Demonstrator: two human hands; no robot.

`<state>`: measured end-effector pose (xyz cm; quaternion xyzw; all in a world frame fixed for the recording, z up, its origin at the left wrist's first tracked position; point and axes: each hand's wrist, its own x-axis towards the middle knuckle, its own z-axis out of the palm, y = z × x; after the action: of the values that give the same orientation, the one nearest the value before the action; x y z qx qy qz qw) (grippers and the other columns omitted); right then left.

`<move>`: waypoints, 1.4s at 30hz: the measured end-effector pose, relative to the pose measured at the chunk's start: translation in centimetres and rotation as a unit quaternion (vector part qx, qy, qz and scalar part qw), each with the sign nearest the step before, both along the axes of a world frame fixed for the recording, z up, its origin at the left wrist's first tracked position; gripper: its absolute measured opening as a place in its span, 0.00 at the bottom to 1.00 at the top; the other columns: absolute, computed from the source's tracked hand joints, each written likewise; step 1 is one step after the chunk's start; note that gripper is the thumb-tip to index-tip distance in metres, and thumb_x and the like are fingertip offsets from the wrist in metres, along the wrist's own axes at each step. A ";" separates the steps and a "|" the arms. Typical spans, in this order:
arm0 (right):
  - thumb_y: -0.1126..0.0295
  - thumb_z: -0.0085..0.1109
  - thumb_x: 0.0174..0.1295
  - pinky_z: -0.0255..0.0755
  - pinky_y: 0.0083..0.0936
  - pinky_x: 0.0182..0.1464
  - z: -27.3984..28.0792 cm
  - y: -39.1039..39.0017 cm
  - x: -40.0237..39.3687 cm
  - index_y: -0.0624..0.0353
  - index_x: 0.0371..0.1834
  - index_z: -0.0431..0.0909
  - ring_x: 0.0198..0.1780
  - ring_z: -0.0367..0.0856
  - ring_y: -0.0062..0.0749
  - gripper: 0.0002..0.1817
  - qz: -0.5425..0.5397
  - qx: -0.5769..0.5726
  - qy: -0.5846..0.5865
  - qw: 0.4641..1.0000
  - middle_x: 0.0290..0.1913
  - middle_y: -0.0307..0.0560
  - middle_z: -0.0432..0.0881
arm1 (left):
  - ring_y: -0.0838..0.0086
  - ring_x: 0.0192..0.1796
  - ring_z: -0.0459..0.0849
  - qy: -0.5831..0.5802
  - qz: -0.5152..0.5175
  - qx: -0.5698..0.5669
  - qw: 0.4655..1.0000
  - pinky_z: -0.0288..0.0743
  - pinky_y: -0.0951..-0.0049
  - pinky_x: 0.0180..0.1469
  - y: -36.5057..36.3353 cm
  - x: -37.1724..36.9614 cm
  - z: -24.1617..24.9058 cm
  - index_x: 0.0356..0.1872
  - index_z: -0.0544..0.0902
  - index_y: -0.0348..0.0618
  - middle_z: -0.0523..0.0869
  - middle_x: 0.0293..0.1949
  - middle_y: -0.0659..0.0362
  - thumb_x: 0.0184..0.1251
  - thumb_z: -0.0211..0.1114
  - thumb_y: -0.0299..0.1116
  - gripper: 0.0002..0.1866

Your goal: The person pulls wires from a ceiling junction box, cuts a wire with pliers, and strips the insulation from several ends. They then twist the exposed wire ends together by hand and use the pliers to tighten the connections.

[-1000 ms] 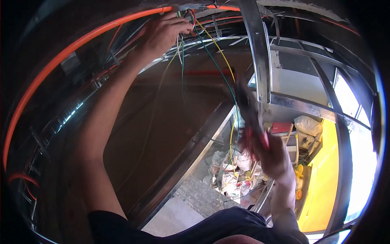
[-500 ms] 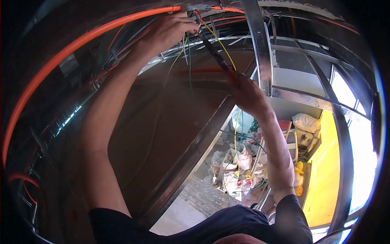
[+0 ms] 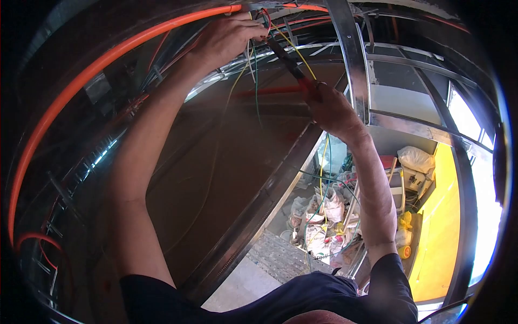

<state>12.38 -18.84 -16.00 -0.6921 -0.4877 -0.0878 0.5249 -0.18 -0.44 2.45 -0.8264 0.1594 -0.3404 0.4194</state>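
High up at the top centre, my left hand (image 3: 229,39) has its fingers pinched on thin wires near the end of an orange conduit (image 3: 135,40). A red wire (image 3: 268,20) loops beside the fingertips. My right hand (image 3: 333,110) is wrapped round the red handle of a long dark tool (image 3: 287,60), which looks like pliers. The tool's tip points up and left, close to my left fingertips; whether it touches a wire is too small to tell. A yellow wire (image 3: 302,58) runs down past the tool, and a green wire (image 3: 256,86) hangs below my left hand.
A vertical metal stud (image 3: 353,59) stands right of my right hand, joined to a ceiling frame. A large brown panel (image 3: 216,151) fills the middle. Far below lie white bags (image 3: 333,205), a ladder (image 3: 398,189) and a yellow board (image 3: 442,216). Loose wires hang over the bags.
The view has shifted slightly, so the stud and the floor items appear further right. Both hands keep their hold, and the tool's tip stays by my left fingertips.
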 end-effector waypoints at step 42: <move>0.64 0.44 0.79 0.56 0.11 0.20 -2.1 4.1 -1.2 0.56 0.55 0.71 0.28 0.67 0.22 0.11 0.817 0.099 0.520 0.229 0.34 0.39 0.71 | 0.63 0.45 0.87 0.043 -0.059 -0.042 0.996 0.81 0.66 0.47 1.2 0.2 1.1 0.42 0.86 0.40 0.89 0.40 0.57 0.57 0.68 0.22 0.11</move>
<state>11.14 -14.75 -18.06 0.2459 -0.3956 0.7202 0.5141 -0.02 0.77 3.50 -0.8463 0.2110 -0.3350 0.3564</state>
